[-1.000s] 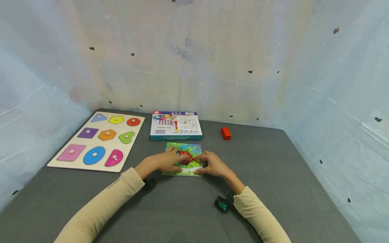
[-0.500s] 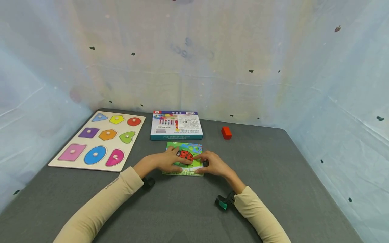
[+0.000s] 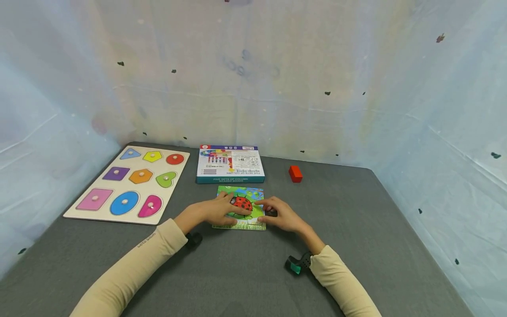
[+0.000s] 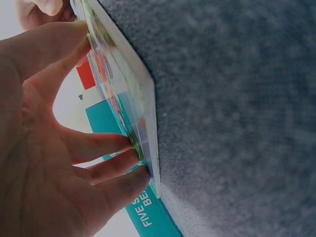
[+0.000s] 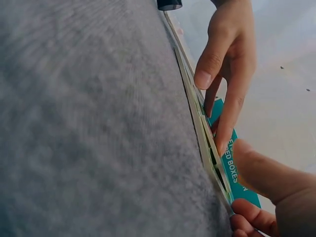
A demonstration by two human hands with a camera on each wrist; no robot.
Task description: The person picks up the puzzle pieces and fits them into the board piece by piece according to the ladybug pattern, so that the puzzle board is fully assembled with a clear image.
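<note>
A ladybug jigsaw puzzle (image 3: 245, 225) lies flat on the grey table in front of the person. My left hand (image 3: 211, 211) rests on its left part, with fingers spread over the ladybug picture; in the left wrist view the fingertips touch the board. At the right edge is my right hand (image 3: 286, 216), thumb and index finger apart and lightly bent. In the right wrist view, a puzzle piece (image 5: 211, 136) appears slightly raised from the board. There the right thumb (image 5: 261, 173) hovers above the board, while other fingers touch near its edge.
Behind the puzzle stands a flat teal and white box (image 3: 230, 164). To the left lies a white shape board (image 3: 89, 213) with several coloured knobbed shapes. A red block (image 3: 295, 174) sits behind to the right. Pale plastic sheeting (image 3: 277, 88) surrounds the grey table (image 3: 336, 220).
My right hand has shifted slightly to the right, its thumb now by the puzzle's right edge. The left hand stays resting on the puzzle, its index finger slightly lower than one second ago.
</note>
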